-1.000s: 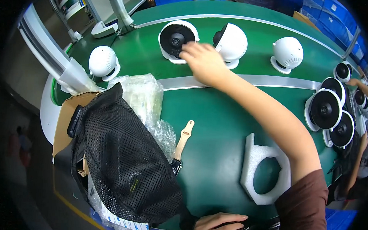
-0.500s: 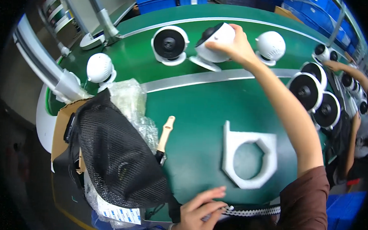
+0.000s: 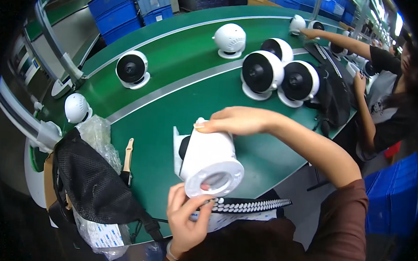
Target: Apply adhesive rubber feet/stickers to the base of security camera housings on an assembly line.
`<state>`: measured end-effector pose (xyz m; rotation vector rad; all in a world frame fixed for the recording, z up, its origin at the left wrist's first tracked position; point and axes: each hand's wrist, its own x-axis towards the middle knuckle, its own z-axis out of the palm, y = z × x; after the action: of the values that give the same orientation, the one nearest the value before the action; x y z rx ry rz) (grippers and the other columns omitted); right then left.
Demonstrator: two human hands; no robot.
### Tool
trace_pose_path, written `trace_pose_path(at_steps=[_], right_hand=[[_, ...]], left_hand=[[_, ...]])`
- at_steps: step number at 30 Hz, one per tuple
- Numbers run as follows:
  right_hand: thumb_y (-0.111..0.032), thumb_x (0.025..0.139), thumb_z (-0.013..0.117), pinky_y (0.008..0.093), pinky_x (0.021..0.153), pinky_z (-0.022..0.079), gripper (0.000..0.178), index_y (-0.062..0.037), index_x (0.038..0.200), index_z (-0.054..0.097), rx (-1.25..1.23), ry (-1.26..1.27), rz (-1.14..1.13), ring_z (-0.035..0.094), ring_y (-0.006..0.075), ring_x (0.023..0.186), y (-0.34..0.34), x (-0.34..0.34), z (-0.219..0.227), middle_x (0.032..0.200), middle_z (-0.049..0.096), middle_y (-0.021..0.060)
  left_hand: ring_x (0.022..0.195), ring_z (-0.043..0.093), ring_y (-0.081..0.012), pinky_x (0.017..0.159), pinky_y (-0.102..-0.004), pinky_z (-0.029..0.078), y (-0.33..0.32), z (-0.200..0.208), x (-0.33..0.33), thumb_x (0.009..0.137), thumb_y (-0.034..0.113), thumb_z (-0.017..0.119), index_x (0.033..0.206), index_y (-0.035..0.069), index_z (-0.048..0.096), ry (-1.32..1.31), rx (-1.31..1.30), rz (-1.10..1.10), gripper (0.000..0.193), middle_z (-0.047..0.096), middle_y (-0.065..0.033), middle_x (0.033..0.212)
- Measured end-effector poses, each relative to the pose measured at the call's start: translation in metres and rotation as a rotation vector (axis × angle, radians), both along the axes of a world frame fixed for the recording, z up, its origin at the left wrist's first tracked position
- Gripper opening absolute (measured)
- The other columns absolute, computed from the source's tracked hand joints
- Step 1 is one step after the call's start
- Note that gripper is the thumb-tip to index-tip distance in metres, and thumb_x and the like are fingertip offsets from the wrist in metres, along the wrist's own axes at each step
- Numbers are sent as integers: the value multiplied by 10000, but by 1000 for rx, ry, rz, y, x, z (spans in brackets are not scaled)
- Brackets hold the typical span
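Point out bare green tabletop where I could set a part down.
Free: green tabletop between the beige watch strap and pale foam piece; also right of the white rounded device in the right hand, below that forearm. Crowded: left, black mesh bag beside clear bubble wrap; right, three white, black-faced round devices beside a black bag.

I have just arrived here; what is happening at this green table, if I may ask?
The person's right hand holds a white device tilted, its round base facing the camera. The left hand is at the base's lower edge, beside a dark strip with white dots. Other white devices stand beyond, and a black mesh bag lies at the left.
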<state>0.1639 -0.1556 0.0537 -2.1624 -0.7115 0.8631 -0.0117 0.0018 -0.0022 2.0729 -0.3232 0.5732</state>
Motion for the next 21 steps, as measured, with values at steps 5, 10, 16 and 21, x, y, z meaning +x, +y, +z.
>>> trace_pose_path(at_steps=[5,10,16,21], right_hand=[[-662,823,337,352,845,424,775,18,1125,552,5,-174,-57,572,321,965,9,-6,2,1059,583,233],[-346,926,400,314,875,412,455,7,1207,461,305,-429,-202,552,262,1018,-9,-35,-1,1115,557,191],[-245,860,521,365,933,364,511,-68,1312,364,390,-833,-93,441,336,1143,-27,-62,-28,1262,421,208],[-177,727,669,422,961,319,671,-78,1323,375,498,-1007,-169,398,388,1170,-29,-93,-24,1333,351,198]], left_hand=[[807,568,-227,702,-269,438,-13,-3,7,706,-71,593,810,-29,612,92,-241,-53,113,592,-146,897],[868,569,-192,761,-257,436,-18,-7,7,764,-74,559,858,-70,607,118,-372,-78,106,577,-149,946],[967,576,-272,823,-347,470,-10,3,2,745,-11,620,868,7,656,218,-146,-139,129,522,-207,1098],[1032,536,-303,849,-372,454,-7,3,-12,713,-12,634,844,-1,658,221,-154,-27,134,516,-216,1113]])
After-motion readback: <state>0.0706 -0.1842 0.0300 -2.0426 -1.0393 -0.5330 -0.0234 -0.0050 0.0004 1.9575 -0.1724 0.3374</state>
